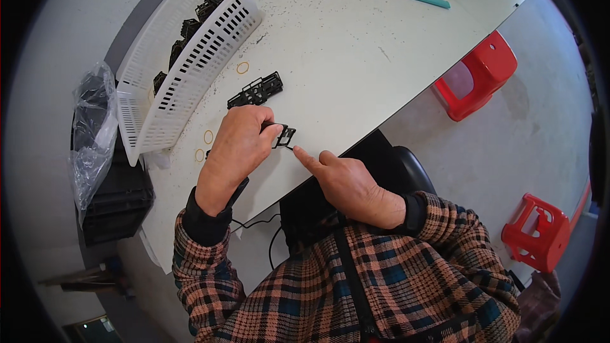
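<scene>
Near the table's front edge my left hand (240, 143) has its fingers clamped on a small black plastic clip (283, 136), steadying it so my right hand (349, 184), index finger out and the rest curled, can press its near corner, white basket (166, 98) far left.

Beside the perforated white plastic basket (190, 57), glossy and smooth, the tabletop (356, 57) looks matt white and scuffed. On it lies a matt black plastic part (256, 91); another such black plastic clip (284, 136) sits nearby. The sleeve (210, 267) is soft plaid cloth.
</scene>
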`<act>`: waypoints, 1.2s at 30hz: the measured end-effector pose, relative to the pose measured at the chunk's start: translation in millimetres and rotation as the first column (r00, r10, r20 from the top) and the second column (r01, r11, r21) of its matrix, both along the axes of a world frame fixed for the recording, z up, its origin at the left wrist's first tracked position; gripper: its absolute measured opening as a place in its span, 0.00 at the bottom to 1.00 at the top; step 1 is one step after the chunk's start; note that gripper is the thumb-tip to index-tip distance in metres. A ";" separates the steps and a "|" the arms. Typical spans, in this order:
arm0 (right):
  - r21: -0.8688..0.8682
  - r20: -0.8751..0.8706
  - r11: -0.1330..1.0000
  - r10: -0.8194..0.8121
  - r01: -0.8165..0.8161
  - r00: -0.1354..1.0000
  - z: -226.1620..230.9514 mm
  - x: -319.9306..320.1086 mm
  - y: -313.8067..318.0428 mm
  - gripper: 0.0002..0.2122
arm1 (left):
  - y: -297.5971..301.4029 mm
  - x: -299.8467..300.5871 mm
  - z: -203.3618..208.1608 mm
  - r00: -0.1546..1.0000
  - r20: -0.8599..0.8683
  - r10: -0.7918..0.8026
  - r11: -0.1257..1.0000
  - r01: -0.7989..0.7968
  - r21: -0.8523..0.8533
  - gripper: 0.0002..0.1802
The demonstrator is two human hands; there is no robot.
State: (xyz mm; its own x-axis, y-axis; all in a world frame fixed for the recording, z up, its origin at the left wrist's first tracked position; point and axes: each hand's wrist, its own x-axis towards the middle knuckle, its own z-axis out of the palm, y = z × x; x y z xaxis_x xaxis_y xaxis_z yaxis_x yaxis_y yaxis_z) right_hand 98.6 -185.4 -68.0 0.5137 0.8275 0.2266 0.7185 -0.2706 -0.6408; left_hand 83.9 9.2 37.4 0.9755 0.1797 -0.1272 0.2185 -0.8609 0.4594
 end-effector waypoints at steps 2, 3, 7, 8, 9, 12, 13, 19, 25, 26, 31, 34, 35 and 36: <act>-0.012 0.007 1.000 0.002 -0.002 1.000 -0.5 -1.2 1.0 0.29 | -2.1 1.8 1.3 1.000 0.000 -0.013 1.000 0.013 0.009 0.10; -0.024 0.015 1.000 0.007 -0.007 1.000 -0.8 -1.9 1.3 0.30 | -3.0 2.5 2.2 1.000 -0.005 -0.009 1.000 0.009 0.005 0.11; -0.056 0.043 0.998 0.010 -0.007 0.999 -1.8 -2.6 1.2 0.30 | -5.7 5.1 1.8 1.000 -0.014 -0.010 1.000 0.010 -0.005 0.11; -0.066 0.054 0.998 0.008 -0.005 0.998 -2.0 -2.4 1.8 0.31 | -5.9 5.8 1.5 1.000 -0.011 -0.017 1.000 0.017 -0.007 0.11; -0.064 0.051 0.998 0.007 -0.004 0.999 -1.8 -2.2 2.3 0.31 | -5.6 6.2 1.3 1.000 -0.008 -0.024 1.000 0.024 -0.009 0.11; -0.109 0.067 0.994 0.019 -0.011 0.998 -0.5 -1.9 3.2 0.31 | -4.1 5.5 1.8 1.000 -0.018 -0.017 1.000 0.016 -0.010 0.11; -0.109 0.064 0.994 0.016 -0.008 0.998 -0.9 -2.9 3.3 0.31 | -4.0 5.5 1.9 1.000 -0.022 -0.013 1.000 0.013 -0.013 0.11; -0.176 0.121 0.984 -0.021 0.042 0.992 -2.6 -10.9 2.8 0.30 | 0.1 1.3 -2.1 1.000 0.015 0.001 0.998 0.000 -0.063 0.10; -0.086 0.052 0.996 -0.024 0.028 0.998 -3.2 -1.2 -4.6 0.30 | -1.8 3.1 1.9 1.000 -0.013 -0.013 0.998 0.013 -0.057 0.10; -0.068 0.045 0.997 -0.036 0.039 0.998 0.0 -0.9 -6.1 0.30 | -0.6 3.3 1.7 1.000 -0.009 -0.013 0.998 0.013 -0.058 0.10; 0.000 0.038 0.999 -0.042 0.042 0.998 3.7 -6.7 -3.9 0.30 | 2.4 0.3 -1.1 1.000 0.000 -0.013 0.997 0.013 -0.071 0.10; 0.005 0.048 0.999 -0.032 0.032 0.998 3.1 -7.5 -0.4 0.30 | 0.7 0.2 -1.7 0.999 0.035 -0.042 0.998 0.044 -0.053 0.10; -0.003 0.050 1.000 -0.030 0.030 0.998 3.0 -7.6 0.5 0.30 | 0.2 0.2 -0.4 0.999 0.022 -0.030 0.998 0.031 -0.055 0.10; -0.011 0.053 1.000 -0.029 0.029 0.998 3.0 -7.8 1.3 0.31 | -0.8 0.4 1.9 1.000 0.008 -0.019 0.998 0.019 -0.057 0.10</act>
State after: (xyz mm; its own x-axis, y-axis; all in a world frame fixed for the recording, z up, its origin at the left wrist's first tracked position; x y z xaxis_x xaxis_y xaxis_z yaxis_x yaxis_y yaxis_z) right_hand 90.8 -184.1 -65.0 0.5252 0.8153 0.2438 0.7428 -0.2994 -0.5989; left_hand 84.3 8.5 39.4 0.9796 0.1540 -0.1292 0.1988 -0.8371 0.5096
